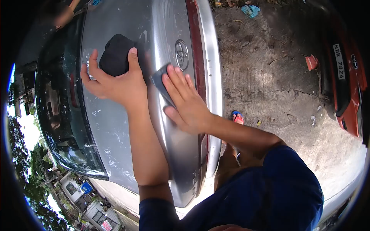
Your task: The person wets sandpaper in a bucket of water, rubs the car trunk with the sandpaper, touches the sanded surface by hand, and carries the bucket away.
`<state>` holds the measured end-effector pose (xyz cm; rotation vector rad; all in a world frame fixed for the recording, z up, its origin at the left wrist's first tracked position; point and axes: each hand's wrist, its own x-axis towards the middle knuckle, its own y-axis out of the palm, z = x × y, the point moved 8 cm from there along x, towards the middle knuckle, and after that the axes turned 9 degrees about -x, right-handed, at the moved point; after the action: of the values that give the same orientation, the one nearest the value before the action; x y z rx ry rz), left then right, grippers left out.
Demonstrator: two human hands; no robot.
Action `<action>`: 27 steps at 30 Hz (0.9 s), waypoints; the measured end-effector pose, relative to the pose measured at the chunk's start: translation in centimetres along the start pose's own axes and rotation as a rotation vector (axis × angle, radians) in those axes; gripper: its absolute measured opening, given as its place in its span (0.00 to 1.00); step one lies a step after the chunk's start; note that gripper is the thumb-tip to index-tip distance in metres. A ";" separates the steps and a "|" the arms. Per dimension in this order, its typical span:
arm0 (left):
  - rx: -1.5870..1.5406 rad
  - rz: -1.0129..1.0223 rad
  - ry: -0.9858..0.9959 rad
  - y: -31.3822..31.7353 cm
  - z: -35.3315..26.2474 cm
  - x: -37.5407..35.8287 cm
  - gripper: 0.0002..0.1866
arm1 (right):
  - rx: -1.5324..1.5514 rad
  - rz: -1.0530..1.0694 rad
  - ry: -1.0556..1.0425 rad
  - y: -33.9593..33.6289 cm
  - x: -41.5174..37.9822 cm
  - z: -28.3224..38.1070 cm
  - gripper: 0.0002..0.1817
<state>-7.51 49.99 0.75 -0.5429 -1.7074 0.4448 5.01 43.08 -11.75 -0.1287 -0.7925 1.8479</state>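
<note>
1. The right hand [189, 104] holds a grey sheet [162, 84] under its fingers, which lie long, nearly straight and close together. This flat hold probably spreads the pressure and lets the sheet follow the curve of the silver-grey trunk lid [111, 127]. The thumb sits apart, at about 8 o'clock from the fingertips.
2. The left hand [115, 86] is wide, with thumb and fingers parted around the near side of a black pad [115, 54]. The thumb tip overlaps the pad's edge. Whether it grips firmly or only steadies the pad, I cannot tell. The hand's place on the broad panel likely also lends balance while the person leans in.
3. The pad is at 11 o'clock from the sheet, over the trunk lid; the sheet is at the lid's rounded rear edge, at 7 o'clock from the oval emblem [181, 55].
4. The pad looks matt, soft and blocky, with uneven corners. The sheet looks thin, dull and fairly stiff, perhaps abrasive; its grain is too small to tell.
5. The lid is smooth painted metal, with pale streaks and bright reflections. The dark, glossy rear window [61, 104] curves away at 9 o'clock; rough, cracked concrete [266, 81] lies at 3 o'clock.
</note>
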 end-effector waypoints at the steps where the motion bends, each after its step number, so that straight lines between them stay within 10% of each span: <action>1: -0.036 0.081 0.119 0.4 -1.2 0.0 0.38 | 0.162 0.064 0.041 1.3 -5.1 1.6 0.43; 6: -0.073 0.837 0.553 4.9 -6.0 -4.2 0.34 | 0.703 0.098 0.432 3.2 -16.8 0.2 0.42; 18: 0.060 1.303 0.657 -2.4 -6.5 -10.2 0.46 | 0.506 -0.108 0.255 3.0 -11.4 -1.6 0.38; 27: -0.317 1.108 0.285 -0.3 -4.4 -8.7 0.37 | 0.482 -0.320 0.308 0.1 5.0 -12.7 0.39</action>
<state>-1.81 44.70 -5.14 -1.7086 -1.0730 0.8178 8.41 53.18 -20.22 0.0231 -0.1320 1.6118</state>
